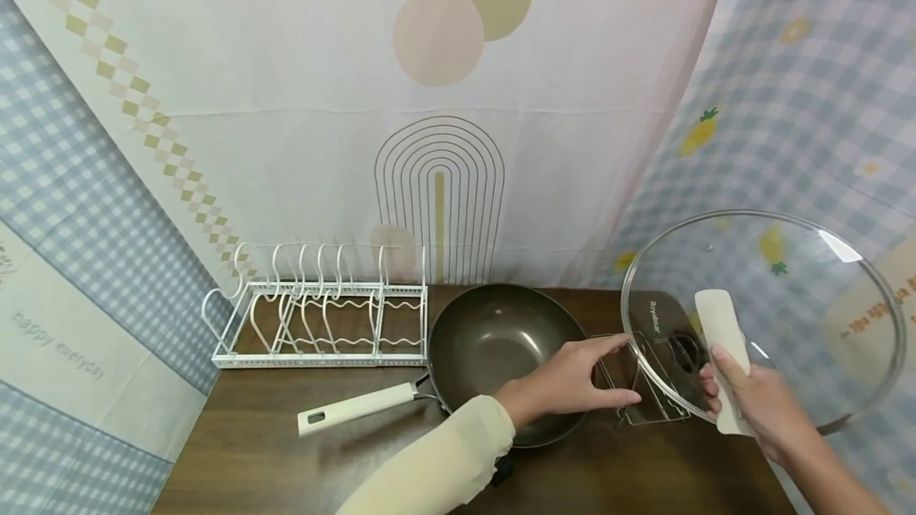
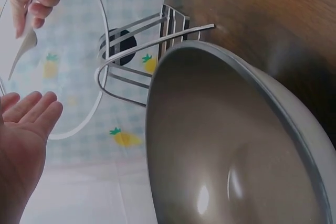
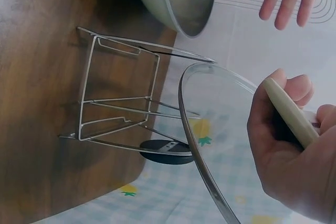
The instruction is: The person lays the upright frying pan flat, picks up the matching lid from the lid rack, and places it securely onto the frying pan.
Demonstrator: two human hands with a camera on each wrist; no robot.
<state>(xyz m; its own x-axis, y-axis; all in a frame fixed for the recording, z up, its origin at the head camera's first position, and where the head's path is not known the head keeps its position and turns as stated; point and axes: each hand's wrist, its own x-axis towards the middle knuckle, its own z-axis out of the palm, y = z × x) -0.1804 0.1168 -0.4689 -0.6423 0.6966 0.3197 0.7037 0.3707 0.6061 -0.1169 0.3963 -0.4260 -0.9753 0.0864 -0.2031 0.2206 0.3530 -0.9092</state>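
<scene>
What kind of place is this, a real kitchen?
Probably a mock kitchen corner, not a real one: a wok, a glass lid and a white dish rack sit on a wooden table, with patterned cloths hung behind.

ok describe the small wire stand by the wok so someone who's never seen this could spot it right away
On the brown wooden table, go to the dark wok in the middle, then just to its right. The small wire stand sits there, near the left hand and the glass lid held by the right hand. It is bare silver metal and compact, unlike the long white rack left of the wok.
</scene>
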